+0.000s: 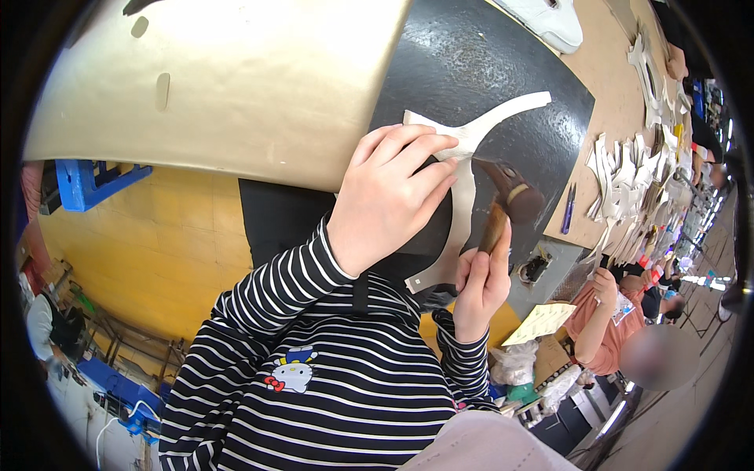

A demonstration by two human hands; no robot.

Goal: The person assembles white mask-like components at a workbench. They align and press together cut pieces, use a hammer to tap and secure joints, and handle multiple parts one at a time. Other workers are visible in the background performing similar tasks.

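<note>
A white, branching shoe upper piece (463, 206) lies on a black work surface, one narrow arm reaching to the upper right and another hanging down toward me. My left hand (390, 192) rests on its middle, fingers stretched out and pressing the piece down. Wrapped around a wooden handle, my right hand (484, 284) holds a hammer (525, 202). The hammer's dark head is close to the right of the piece, beside my left fingertips. Whether the hammer touches the piece I cannot tell.
At the left is a gold-coloured sheet (228, 78). A white shoe (550, 23) stands at the far edge. Several cut white pieces (624, 173) are heaped on the brown board at the right, near a purple pen (568, 210). A person in a pink top (594, 322) sits at the right.
</note>
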